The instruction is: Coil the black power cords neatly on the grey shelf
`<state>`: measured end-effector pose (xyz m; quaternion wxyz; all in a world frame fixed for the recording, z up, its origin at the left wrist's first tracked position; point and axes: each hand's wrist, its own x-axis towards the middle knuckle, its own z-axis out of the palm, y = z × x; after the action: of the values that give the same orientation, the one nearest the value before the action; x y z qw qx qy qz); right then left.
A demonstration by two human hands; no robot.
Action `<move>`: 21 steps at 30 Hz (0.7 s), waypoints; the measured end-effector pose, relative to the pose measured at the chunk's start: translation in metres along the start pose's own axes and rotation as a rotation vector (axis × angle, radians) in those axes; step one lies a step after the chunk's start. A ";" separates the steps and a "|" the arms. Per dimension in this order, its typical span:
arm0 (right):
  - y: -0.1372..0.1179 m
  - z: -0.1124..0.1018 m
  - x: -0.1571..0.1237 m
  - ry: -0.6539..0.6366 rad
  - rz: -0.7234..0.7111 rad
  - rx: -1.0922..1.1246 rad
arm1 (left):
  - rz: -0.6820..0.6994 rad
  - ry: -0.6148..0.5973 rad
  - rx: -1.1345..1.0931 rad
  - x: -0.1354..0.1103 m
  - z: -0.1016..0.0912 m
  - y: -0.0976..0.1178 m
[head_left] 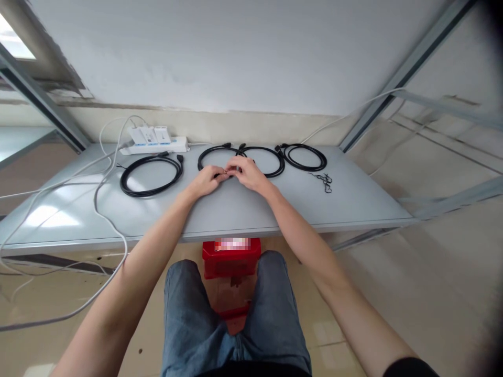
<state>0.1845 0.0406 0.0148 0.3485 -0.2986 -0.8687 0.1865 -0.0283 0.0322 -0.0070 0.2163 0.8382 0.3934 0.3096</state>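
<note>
Four coiled black cables lie in a row on the grey table. At the near edge of the second coil from the left (212,150), my two hands meet with fingertips almost touching. My left hand (207,180) is closed on that coil's cable. Beside it my right hand (248,174) is pinched shut, and what lies between its fingertips is too small and hidden to make out. Its wrist is just in front of the third coil (280,166). Farther right are the fourth coil (323,161) and a small tangle of thin black ties (326,181).
The leftmost coil (129,192) has a thin tie end sticking out. Behind it stands a white power strip (178,144) with plugged-in adapters. White cords (96,196) trail over the table's left side and front edge. Below, a red box (231,264) sits between my knees. Metal posts flank the table.
</note>
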 end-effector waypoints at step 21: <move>-0.009 0.006 0.004 0.084 0.023 -0.068 | -0.013 0.020 0.037 0.000 -0.002 0.003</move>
<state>0.1742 0.0354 0.0171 0.3719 -0.3279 -0.8557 0.1482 -0.0277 0.0301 -0.0040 0.1988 0.8365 0.4067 0.3089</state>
